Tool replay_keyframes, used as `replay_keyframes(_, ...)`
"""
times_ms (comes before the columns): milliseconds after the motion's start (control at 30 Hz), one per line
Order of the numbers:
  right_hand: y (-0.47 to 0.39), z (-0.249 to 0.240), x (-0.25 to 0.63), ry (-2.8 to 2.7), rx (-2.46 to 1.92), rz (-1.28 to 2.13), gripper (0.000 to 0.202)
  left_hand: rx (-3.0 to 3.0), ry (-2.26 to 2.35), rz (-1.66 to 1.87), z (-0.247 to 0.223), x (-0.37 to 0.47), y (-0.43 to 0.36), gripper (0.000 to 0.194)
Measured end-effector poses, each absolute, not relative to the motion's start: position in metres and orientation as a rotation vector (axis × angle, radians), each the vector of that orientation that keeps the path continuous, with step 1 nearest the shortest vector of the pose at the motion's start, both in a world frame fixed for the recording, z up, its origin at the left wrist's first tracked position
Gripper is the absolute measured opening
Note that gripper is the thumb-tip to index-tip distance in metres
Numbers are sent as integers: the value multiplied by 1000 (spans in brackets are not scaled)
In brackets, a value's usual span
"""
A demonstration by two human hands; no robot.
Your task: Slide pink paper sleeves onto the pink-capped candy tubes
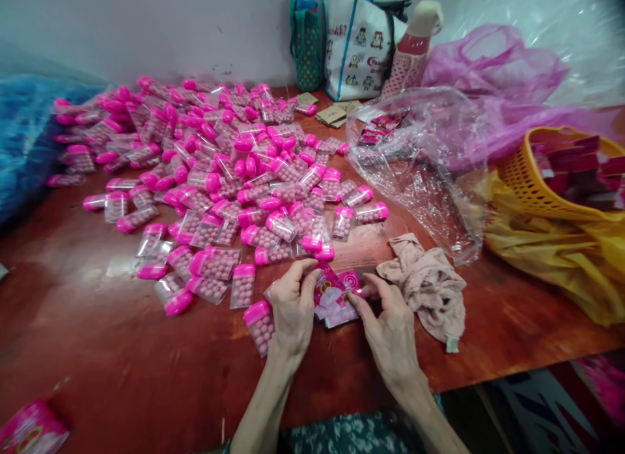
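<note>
Packets: pink printed packets (336, 297), just to the near side of the containers' front edge
Left hand (294, 304): thumb and fingers pinch the packets' left side
Right hand (390, 317): thumb and fingers hold their right side
Containers: pink-capped clear containers (219, 262) of pink balls, heaped beyond and left of the packets
Cloth: crumpled beige cloth (430, 284), right of the packets
Basket: yellow basket (532, 184), farther right of the packets
Surface: red-brown tabletop (122, 350) under the packets
</note>
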State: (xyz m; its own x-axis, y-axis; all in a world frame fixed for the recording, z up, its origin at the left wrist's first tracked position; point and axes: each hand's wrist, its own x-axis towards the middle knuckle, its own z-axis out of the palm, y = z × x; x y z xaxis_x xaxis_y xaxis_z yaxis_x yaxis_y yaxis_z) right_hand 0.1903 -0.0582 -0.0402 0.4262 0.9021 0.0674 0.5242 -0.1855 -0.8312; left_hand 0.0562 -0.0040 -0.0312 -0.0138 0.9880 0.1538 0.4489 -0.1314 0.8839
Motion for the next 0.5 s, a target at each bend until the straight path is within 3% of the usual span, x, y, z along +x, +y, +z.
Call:
replay_keyframes(200, -60, -39, 197, -947, -1745, 651, 17, 1813, 1468, 1128, -33, 67, -5, 12)
replay_keyframes(500, -64, -27, 192, -992, -1670, 723, 29, 2111, 1494, 1051, -34, 67, -2, 16)
